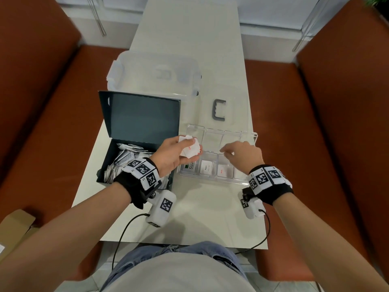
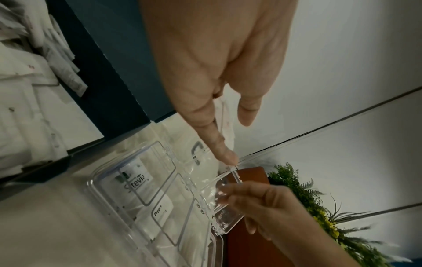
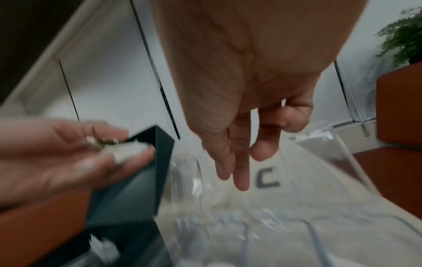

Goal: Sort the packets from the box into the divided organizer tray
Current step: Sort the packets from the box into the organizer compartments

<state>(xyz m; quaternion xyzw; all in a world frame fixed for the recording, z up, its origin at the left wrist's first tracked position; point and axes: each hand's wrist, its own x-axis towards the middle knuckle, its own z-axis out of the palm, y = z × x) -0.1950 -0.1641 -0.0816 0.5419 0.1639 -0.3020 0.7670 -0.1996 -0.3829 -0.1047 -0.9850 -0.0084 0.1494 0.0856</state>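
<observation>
A dark box [image 1: 105, 165] with its lid up stands at the left, holding several white packets [image 1: 124, 163]. My left hand [image 1: 176, 150] is raised between the box and the tray and grips a few white packets [image 1: 190, 149], seen also in the right wrist view as white packets [image 3: 130, 151]. The clear divided organizer tray [image 1: 210, 180] lies to the right. Its front row holds a Stevia packet [image 1: 192, 166], a Pepper packet [image 1: 206, 167] and a red-lettered packet [image 1: 222, 170]. My right hand [image 1: 233, 152] hovers over the tray's middle, fingers loosely hanging, holding nothing I can see.
A clear storage bin [image 1: 153, 74] stands behind the box. Beside it, behind the tray, lies a clear lid with a grey handle [image 1: 219, 110]. Brown seats [image 1: 336, 144] flank the narrow white table [image 1: 189, 224]. A cardboard box [image 1: 14, 224] sits at the lower left.
</observation>
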